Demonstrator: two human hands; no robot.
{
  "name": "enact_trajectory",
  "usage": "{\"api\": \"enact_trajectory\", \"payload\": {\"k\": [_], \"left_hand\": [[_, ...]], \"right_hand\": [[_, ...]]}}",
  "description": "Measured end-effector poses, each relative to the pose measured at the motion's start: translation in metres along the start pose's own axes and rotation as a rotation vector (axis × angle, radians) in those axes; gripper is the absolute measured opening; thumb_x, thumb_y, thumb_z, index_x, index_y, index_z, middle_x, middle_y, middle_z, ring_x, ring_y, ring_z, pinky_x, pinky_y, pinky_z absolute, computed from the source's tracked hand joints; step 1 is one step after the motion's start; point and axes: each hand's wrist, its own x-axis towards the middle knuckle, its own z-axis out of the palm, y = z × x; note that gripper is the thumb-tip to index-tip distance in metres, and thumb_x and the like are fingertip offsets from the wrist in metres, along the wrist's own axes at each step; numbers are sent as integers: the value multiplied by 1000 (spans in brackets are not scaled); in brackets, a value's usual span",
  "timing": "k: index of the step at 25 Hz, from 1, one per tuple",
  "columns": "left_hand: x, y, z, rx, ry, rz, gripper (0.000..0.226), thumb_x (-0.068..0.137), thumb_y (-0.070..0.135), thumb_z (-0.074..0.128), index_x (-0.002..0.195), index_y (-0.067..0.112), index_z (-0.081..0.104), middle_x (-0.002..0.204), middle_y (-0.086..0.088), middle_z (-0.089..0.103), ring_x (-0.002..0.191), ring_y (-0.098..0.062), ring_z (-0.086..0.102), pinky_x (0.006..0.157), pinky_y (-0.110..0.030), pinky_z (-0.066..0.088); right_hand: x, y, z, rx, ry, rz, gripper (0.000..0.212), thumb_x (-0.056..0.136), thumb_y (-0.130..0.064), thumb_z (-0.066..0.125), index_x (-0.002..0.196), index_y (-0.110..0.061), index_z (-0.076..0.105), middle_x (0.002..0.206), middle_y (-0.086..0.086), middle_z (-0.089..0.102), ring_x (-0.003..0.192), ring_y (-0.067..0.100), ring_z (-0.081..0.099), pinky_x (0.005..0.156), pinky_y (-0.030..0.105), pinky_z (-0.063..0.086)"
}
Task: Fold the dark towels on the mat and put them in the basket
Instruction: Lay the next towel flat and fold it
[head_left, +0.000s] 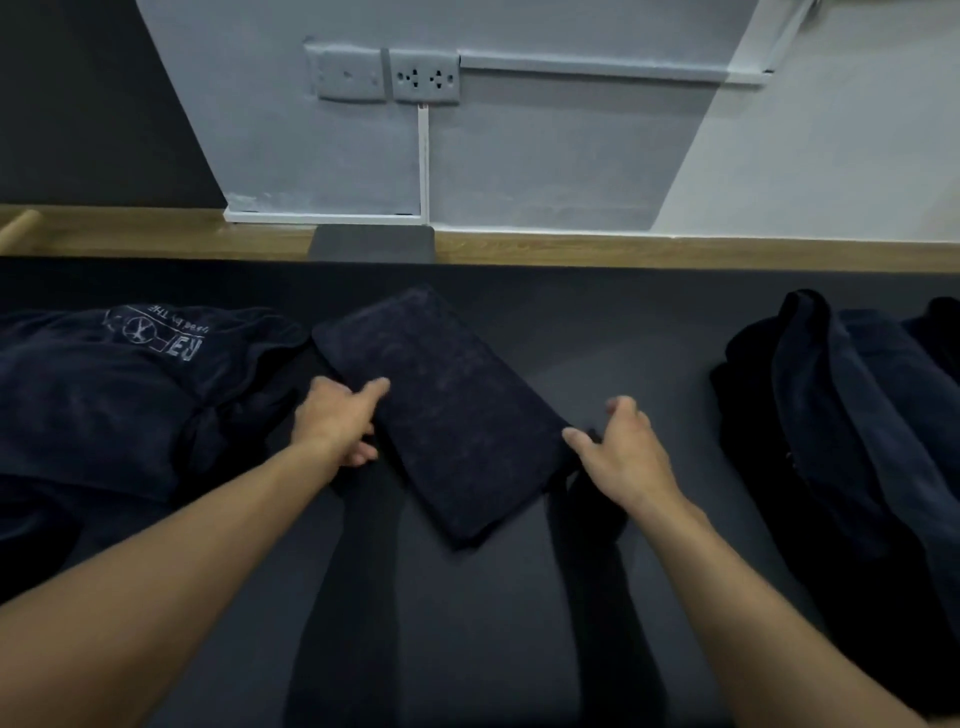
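A folded dark towel (447, 415) hangs tilted just above the dark mat (467, 623) in the middle of the view and casts a shadow under itself. My left hand (337, 421) grips its left edge, thumb on top and fingers underneath. At the towel's right corner, my right hand (621, 452) pinches the cloth with the thumb against it and curled fingers behind. A heap of unfolded dark towels with white print (119, 395) lies at the left. Another dark heap (841, 415) lies at the right. No basket is in view.
A wooden ledge (623, 249) runs behind the mat, with a small dark pad (371, 241) on it. Above it is a grey wall with power sockets (423, 78). A wooden rod end (18, 226) shows at the far left.
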Motion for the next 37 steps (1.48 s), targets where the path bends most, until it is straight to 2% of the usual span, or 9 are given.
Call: {"api": "enact_trajectory", "payload": {"k": [7,11,16,19,22,25,28,34,37], "left_hand": [[-57,-29,19,-152,-252,-64,19,89,28,67,103,20,58,107,-2,65,91,-20,66,77,-38,59],[-92,-65,-2,-475,-264,-159,28,88,6,69,107,19,54,109,-6,67,97,-24,67,79,-43,59],[-124,-109,-18,-410,-38,128,60,85,9,75,132,35,46,123,7,60,104,-11,65,71,-37,62],[-136,-120,-23,-414,53,352,53,89,8,70,133,33,54,129,22,58,111,-1,61,57,-32,60],[-137,-112,-24,-485,14,422,23,91,7,66,104,25,72,114,8,71,96,-11,70,55,-32,59],[-128,-102,-29,-588,-176,423,24,79,-3,63,94,14,73,101,-8,72,96,-22,71,74,-35,60],[-121,-100,-39,-385,-217,506,46,69,-11,63,96,25,72,102,-3,73,96,-21,72,86,-33,58],[-106,-104,-53,-241,-122,404,14,85,10,74,91,22,70,62,-6,68,46,-25,64,44,-27,51],[-101,-108,-57,-203,-181,314,6,86,22,72,89,17,71,54,-10,59,38,-17,50,37,-21,39]], "right_hand": [[-28,-20,13,211,-281,34,29,79,-29,78,81,-17,52,81,0,58,80,18,58,67,33,52],[-59,-20,19,559,-478,13,28,83,-14,74,102,-21,54,96,6,61,81,18,59,52,25,52],[-71,-4,33,215,-372,-290,36,92,-18,64,121,-39,62,78,-7,55,72,11,61,65,33,57],[-85,-10,39,-2,21,-645,23,88,-35,65,111,-34,68,101,-10,52,94,14,57,83,30,49],[-107,-31,50,-135,-200,-855,71,75,-70,58,137,-37,49,136,-11,45,123,14,45,100,33,36],[-116,-40,71,-373,-241,-844,102,71,-68,67,153,-32,19,157,-6,23,141,16,26,111,37,25],[-112,-35,78,-322,-51,-872,66,82,-37,70,142,-27,44,139,-6,50,125,19,50,100,37,35],[-91,-20,50,458,-215,-525,8,88,-20,71,96,-20,72,88,-8,73,83,2,65,79,19,48],[-86,-18,45,466,-334,-374,31,94,-37,62,85,-8,67,75,5,66,68,8,56,68,30,48]]}}
